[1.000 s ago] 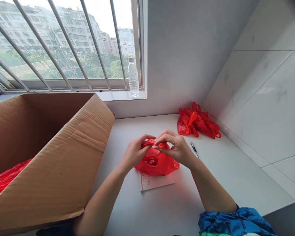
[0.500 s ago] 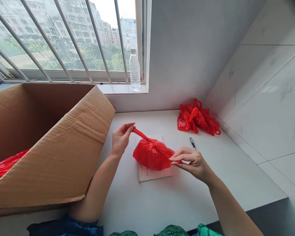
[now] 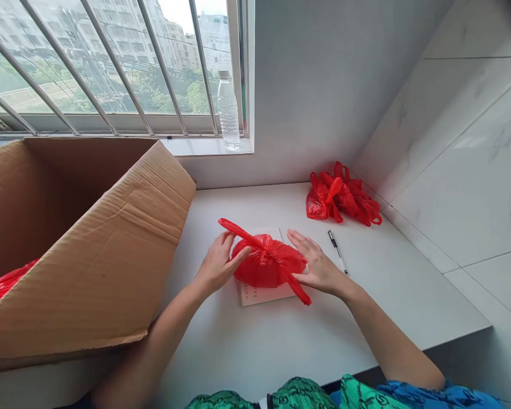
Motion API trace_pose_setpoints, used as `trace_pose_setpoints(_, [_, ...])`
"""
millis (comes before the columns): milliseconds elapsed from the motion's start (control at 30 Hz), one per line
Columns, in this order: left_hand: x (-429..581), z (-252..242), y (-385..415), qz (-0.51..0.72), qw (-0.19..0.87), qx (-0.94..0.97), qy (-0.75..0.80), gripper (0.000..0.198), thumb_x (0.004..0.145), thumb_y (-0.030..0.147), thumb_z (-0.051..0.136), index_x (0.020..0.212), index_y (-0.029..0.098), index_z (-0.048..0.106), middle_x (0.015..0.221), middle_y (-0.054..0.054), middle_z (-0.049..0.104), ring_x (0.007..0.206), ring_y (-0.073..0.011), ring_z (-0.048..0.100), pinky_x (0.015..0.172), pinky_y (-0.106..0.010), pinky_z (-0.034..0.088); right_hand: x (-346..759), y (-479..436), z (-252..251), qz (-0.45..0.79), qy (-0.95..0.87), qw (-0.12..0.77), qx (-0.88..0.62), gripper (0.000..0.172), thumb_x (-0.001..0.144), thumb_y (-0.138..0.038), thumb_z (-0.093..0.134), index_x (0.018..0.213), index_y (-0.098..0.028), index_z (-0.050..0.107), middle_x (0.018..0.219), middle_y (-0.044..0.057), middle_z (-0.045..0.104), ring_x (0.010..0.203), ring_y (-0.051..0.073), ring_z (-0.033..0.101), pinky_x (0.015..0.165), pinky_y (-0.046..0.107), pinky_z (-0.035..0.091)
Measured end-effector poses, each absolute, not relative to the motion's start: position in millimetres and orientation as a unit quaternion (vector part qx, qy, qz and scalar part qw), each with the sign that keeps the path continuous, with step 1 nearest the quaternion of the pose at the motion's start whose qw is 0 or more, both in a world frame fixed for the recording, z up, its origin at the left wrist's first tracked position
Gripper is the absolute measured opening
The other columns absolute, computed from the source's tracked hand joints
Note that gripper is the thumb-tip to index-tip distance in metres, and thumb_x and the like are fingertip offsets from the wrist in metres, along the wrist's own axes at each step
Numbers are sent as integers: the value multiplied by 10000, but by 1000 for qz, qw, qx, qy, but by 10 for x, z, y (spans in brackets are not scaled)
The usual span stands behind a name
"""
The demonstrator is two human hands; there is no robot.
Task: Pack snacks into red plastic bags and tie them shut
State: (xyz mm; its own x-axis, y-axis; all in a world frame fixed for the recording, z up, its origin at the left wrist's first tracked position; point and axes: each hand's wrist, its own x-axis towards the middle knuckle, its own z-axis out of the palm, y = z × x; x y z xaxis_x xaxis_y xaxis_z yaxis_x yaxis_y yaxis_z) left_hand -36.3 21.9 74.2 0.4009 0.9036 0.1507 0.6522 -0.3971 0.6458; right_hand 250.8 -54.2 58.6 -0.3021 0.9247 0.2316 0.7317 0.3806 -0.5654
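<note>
A knotted red plastic bag with something bulky inside sits on a sheet of paper with handwritten lines, and its two tied ends stick out to either side. My left hand lies open against the bag's left side, just under one tied end. My right hand rests flat on the counter, fingers spread, its fingertips close to the bag's right side and the other tied end. Neither hand grips anything.
A bunch of red plastic bags lies at the back of the white counter, with a pen in front of it. A large open cardboard box holding red plastic stands at left. A water bottle stands on the barred window's sill.
Both hands have let go of the bag's tied ends and come down beside the bag. The knotted bag now rests on the paper, its ends lying loose. The view has shifted slightly.
</note>
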Motion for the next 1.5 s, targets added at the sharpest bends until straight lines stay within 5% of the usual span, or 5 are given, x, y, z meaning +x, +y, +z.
trace_pose_setpoints(67, [-174, 768, 184, 227, 174, 863, 416, 548, 964, 552, 476, 1411, 234, 497, 1446, -114, 521, 1354, -313, 457, 1154, -512, 332, 2267, -396, 521, 157, -826, 254, -478, 966, 879, -513, 651, 1612, -264, 72, 1656, 107, 202, 1526, 288, 198, 1238, 575, 153])
trace_pose_setpoints(233, [-6, 591, 222, 198, 92, 910, 354, 413, 1017, 419, 406, 1343, 198, 534, 1460, -115, 522, 1391, -282, 432, 1205, -506, 261, 1996, -200, 329, 119, -828, 261, -482, 964, 913, -578, 574, 1615, -224, 17, 1632, 137, 263, 1522, 290, 214, 1229, 558, 223])
trace_pose_setpoints(667, [-7, 307, 273, 191, 88, 907, 365, 409, 1022, 385, 378, 1305, 162, 573, 1409, -119, 573, 1372, -276, 451, 1218, -495, 239, 2053, -159, 110, 116, -821, 244, -504, 916, 901, -623, 568, 1604, -202, 158, 1612, 114, 320, 1510, 284, 256, 1237, 540, 224])
trace_pose_setpoints(1267, [-2, 193, 255, 185, 79, 908, 367, 434, 1014, 403, 414, 1347, 165, 558, 1455, -120, 537, 1431, -293, 390, 1221, -508, 239, 2059, -169, 13, 133, -826, 226, -500, 958, 885, -636, 595, 1610, -225, 123, 1609, 128, 327, 1503, 293, 273, 1233, 557, 212])
trace_pose_setpoints(1500, [-8, 168, 256, 187, 82, 910, 361, 457, 1021, 399, 403, 1403, 175, 516, 1483, -115, 510, 1446, -283, 367, 1219, -506, 241, 2058, -162, -25, 135, -827, 220, -500, 835, 933, -585, 539, 1590, -184, 214, 1624, 108, 298, 1514, 271, 245, 1239, 534, 203])
